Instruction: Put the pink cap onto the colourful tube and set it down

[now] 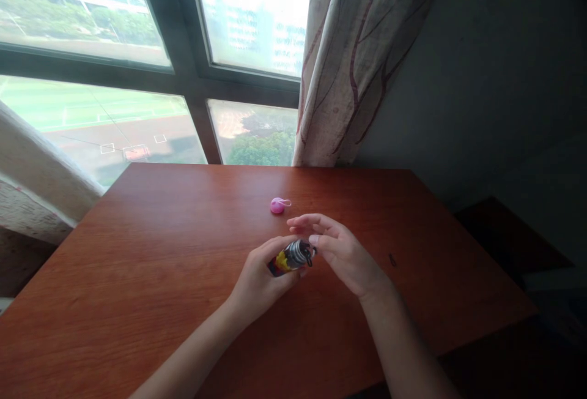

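Observation:
My left hand [259,279] is closed around a small cylinder-shaped object [290,257] with a yellow, red and black body and a silvery top, held tilted above the wooden table [160,252]. My right hand [339,251] is at the object's silvery end; its thumb and forefinger pinch there while the other fingers stretch out to the left. A small pink round thing with a thin loop [277,205] lies on the table just beyond both hands.
The reddish-brown table runs to a window [137,81] at the back. A patterned curtain [358,62] hangs at the back right beside a dark wall. A small dark mark [392,259] sits on the table right of my hands.

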A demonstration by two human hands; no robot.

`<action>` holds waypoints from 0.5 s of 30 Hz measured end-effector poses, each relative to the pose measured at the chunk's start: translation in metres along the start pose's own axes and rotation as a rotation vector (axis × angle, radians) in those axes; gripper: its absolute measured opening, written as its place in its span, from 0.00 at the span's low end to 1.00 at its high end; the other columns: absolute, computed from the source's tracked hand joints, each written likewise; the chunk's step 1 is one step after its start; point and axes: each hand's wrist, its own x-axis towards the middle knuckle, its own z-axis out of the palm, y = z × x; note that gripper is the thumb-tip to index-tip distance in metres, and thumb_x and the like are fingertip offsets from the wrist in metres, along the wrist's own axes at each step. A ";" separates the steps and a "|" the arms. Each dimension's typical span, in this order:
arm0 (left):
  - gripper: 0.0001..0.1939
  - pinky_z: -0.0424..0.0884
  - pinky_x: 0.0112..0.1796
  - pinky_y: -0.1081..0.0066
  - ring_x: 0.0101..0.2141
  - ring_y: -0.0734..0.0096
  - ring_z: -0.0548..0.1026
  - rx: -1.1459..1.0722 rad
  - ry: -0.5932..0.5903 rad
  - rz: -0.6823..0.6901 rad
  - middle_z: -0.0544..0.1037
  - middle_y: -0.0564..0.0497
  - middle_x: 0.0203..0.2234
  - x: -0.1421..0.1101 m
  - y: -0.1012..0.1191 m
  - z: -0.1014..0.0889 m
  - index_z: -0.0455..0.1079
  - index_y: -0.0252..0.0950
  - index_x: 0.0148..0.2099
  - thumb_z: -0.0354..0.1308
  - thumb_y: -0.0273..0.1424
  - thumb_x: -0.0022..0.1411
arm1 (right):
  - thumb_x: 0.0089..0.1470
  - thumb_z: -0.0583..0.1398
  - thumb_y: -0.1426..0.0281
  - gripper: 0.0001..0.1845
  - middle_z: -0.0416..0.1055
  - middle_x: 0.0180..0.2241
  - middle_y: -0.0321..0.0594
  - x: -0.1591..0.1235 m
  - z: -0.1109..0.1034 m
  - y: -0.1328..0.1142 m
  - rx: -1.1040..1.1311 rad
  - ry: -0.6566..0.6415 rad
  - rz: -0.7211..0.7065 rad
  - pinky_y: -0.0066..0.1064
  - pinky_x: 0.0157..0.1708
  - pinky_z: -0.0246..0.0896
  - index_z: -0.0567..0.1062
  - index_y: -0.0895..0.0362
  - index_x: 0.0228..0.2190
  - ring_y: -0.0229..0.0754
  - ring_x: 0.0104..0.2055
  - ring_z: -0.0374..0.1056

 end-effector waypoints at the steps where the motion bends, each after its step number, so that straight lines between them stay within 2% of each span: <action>1: 0.18 0.73 0.44 0.70 0.40 0.65 0.78 -0.004 -0.002 -0.006 0.81 0.48 0.41 0.000 0.001 0.000 0.74 0.36 0.49 0.66 0.27 0.54 | 0.53 0.61 0.71 0.15 0.73 0.50 0.42 -0.002 -0.002 0.000 0.025 0.018 -0.004 0.42 0.56 0.59 0.77 0.54 0.44 0.48 0.55 0.66; 5: 0.19 0.73 0.45 0.68 0.42 0.63 0.78 -0.025 0.026 -0.053 0.81 0.46 0.42 -0.001 0.001 -0.001 0.74 0.35 0.49 0.66 0.29 0.54 | 0.55 0.62 0.68 0.12 0.74 0.48 0.44 -0.013 -0.022 0.003 0.057 0.177 -0.008 0.40 0.55 0.59 0.77 0.55 0.42 0.46 0.52 0.68; 8: 0.19 0.73 0.46 0.66 0.42 0.62 0.78 -0.031 0.032 -0.086 0.81 0.46 0.41 -0.002 0.001 -0.001 0.74 0.34 0.49 0.66 0.30 0.54 | 0.55 0.63 0.65 0.13 0.75 0.47 0.44 -0.025 -0.047 0.009 -0.030 0.332 0.003 0.41 0.55 0.61 0.76 0.55 0.42 0.46 0.51 0.70; 10: 0.19 0.73 0.46 0.66 0.42 0.62 0.78 -0.033 0.030 -0.093 0.81 0.46 0.40 -0.002 0.001 -0.001 0.75 0.34 0.49 0.66 0.31 0.54 | 0.54 0.63 0.62 0.16 0.76 0.45 0.44 -0.034 -0.066 0.014 -0.194 0.448 0.015 0.42 0.54 0.62 0.75 0.55 0.43 0.46 0.49 0.71; 12: 0.19 0.73 0.46 0.67 0.42 0.62 0.78 -0.036 0.035 -0.093 0.81 0.46 0.40 -0.002 0.002 -0.002 0.75 0.34 0.49 0.66 0.31 0.54 | 0.53 0.63 0.60 0.18 0.76 0.45 0.45 -0.046 -0.087 0.019 -0.423 0.506 0.060 0.43 0.52 0.64 0.75 0.56 0.44 0.47 0.47 0.72; 15: 0.19 0.73 0.45 0.67 0.42 0.62 0.78 -0.042 0.041 -0.088 0.81 0.47 0.40 -0.002 0.001 -0.003 0.75 0.34 0.49 0.66 0.30 0.53 | 0.52 0.61 0.60 0.16 0.76 0.44 0.47 -0.067 -0.124 0.024 -0.775 0.591 0.097 0.42 0.48 0.66 0.76 0.56 0.40 0.49 0.45 0.72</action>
